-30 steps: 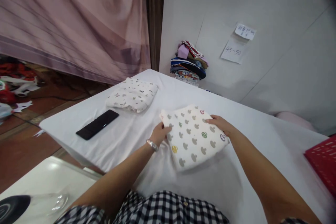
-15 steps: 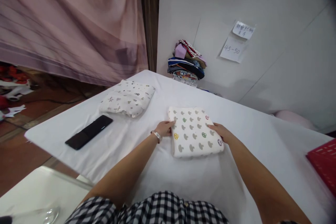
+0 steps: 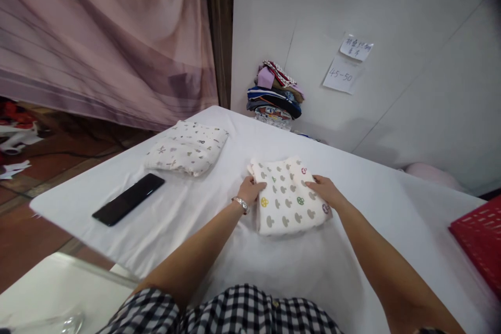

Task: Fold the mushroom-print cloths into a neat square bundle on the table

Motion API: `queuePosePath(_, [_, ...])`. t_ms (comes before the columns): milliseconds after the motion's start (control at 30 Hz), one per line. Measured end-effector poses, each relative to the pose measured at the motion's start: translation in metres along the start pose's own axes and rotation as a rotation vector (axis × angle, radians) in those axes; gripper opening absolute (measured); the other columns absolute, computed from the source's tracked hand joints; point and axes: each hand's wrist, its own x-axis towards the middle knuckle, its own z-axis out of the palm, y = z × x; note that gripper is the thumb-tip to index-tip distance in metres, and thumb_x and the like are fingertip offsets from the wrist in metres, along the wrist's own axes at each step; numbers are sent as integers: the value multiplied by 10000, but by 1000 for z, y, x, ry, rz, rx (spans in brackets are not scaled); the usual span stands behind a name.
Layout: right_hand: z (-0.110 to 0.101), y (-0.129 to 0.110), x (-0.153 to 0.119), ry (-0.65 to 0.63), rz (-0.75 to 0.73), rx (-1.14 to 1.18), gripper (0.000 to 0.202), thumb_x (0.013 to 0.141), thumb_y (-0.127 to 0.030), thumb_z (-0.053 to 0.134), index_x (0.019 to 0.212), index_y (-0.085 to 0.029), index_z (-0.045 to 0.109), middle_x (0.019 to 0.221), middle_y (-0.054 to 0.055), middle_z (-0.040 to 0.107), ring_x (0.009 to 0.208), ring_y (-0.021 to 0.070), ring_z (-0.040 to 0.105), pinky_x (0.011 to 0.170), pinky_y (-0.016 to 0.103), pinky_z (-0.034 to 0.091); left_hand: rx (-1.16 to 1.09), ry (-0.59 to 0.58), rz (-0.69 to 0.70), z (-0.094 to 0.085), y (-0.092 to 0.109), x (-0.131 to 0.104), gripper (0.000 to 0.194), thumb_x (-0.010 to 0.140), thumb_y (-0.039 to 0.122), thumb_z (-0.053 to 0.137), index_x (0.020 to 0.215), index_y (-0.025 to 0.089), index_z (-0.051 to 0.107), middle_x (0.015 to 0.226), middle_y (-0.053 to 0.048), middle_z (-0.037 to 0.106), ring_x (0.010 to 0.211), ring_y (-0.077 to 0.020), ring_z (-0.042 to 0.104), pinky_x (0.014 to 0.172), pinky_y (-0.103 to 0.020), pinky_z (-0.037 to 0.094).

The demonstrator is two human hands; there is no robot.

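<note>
A folded white cloth (image 3: 287,203) with grey, green, yellow and red mushroom prints lies in front of me on the white-covered table (image 3: 188,203). My left hand (image 3: 251,191) grips its left edge, thumb on top and the other fingers tucked underneath. On the opposite side, my right hand (image 3: 325,190) holds the right edge, also with the thumb above. Between the two hands the top layer sags and wrinkles a little. Farther left rests a second folded white cloth (image 3: 188,147) with small dark prints, touched by neither hand.
A black phone (image 3: 129,199) lies on the table's left part. Folded clothes (image 3: 275,96) are piled by the wall behind the far edge. At the right stands a red basket (image 3: 479,240). A pink curtain (image 3: 117,36) hangs at the left, and a white surface (image 3: 50,287) is below.
Both hands have drawn slightly closer together on the mushroom-print cloth. Its upper part has buckled and its left edge has lifted. My view has shifted a little.
</note>
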Motion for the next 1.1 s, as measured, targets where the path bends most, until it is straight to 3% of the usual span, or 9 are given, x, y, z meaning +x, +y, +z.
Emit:
queuePosePath(100, [8,-32,-16,97,-136,-413,366,808,-394,551,1126,-214,583,1083,86,652,952,256,604,785,327,456,72,-16,58,12,11,-6,472,610,312,724,999,156,507,928,-91,658,682,-187,624,532,-268,458])
queuePosePath(200, [30,-58,-40,160,-236,-826,350,870,-346,465,1187,-207,516,1004,108,657,963,261,583,798,335,412,128,-18,107,29,19,-15,457,614,287,718,994,152,503,918,-92,654,700,-193,623,566,-277,459])
queuePosePath(333, [61,-71,-73,139,-365,-1080,345,900,-210,361,1235,-192,440,1003,128,634,913,241,582,730,311,398,125,-16,198,45,20,-27,461,584,247,744,976,158,518,911,-81,652,783,-205,624,655,-283,464])
queuePosePath(500, [69,-64,-98,145,-370,-1069,383,913,-244,313,1282,-193,399,988,112,627,871,226,581,704,300,386,60,-66,168,52,14,-40,473,571,253,758,960,160,505,792,-36,627,655,-163,592,595,-266,445])
queuePosePath(667, [62,-61,-114,151,-347,-984,565,894,-453,375,1395,-218,262,1039,112,600,915,236,567,736,300,365,22,-150,115,59,13,-52,437,625,351,728,931,176,469,666,30,541,483,-101,493,478,-237,400])
queuePosePath(867, [54,-59,-123,175,-294,-957,732,833,-619,393,1425,-225,221,1045,133,571,904,264,556,737,320,351,-157,-317,37,63,27,-75,355,667,334,688,927,177,504,728,5,552,616,-119,553,540,-235,455])
queuePosePath(1100, [45,-44,-123,178,-243,-1010,755,826,-583,445,1437,-217,195,1032,148,562,888,275,555,725,332,352,-204,-551,54,64,36,-100,327,603,250,684,886,175,537,656,29,523,616,-109,531,593,-242,449])
